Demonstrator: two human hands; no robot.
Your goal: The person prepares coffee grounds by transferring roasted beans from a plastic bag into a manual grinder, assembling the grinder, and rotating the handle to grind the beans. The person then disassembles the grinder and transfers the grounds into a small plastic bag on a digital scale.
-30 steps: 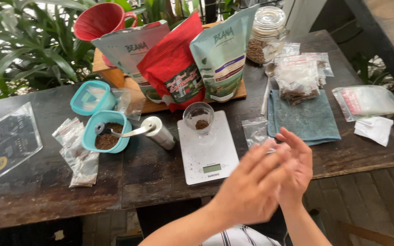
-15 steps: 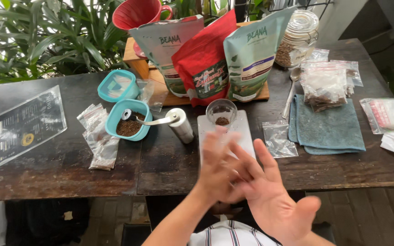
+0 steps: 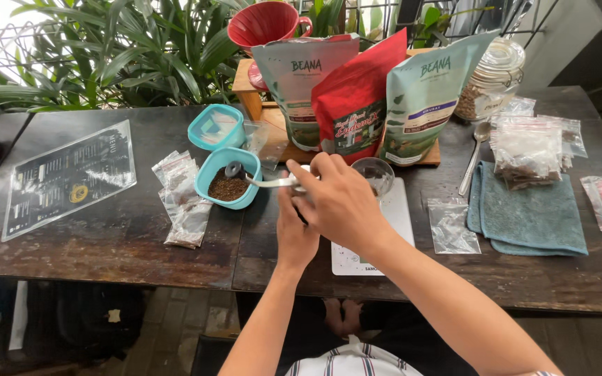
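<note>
Right hand [image 3: 339, 202] pinching spoon [image 3: 263, 181] handle, long axis pointing left into teal tub [image 3: 228, 177]; left hand [image 3: 295, 233] beneath, grip hidden.

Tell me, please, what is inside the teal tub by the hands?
The teal tub holds dark brown grounds and the bowl of a metal scoop. The scoop's handle runs right, under the right hand, so its end is hidden. The tub's bottom is covered by the grounds.

Three coffee bags [image 3: 357, 104] standing; two hands [image 3: 329, 209] showing; one blue tub [image 3: 229, 178], one lid [image 3: 215, 127], one glass jar [image 3: 490, 80], one cloth [image 3: 527, 212] sitting.
</note>
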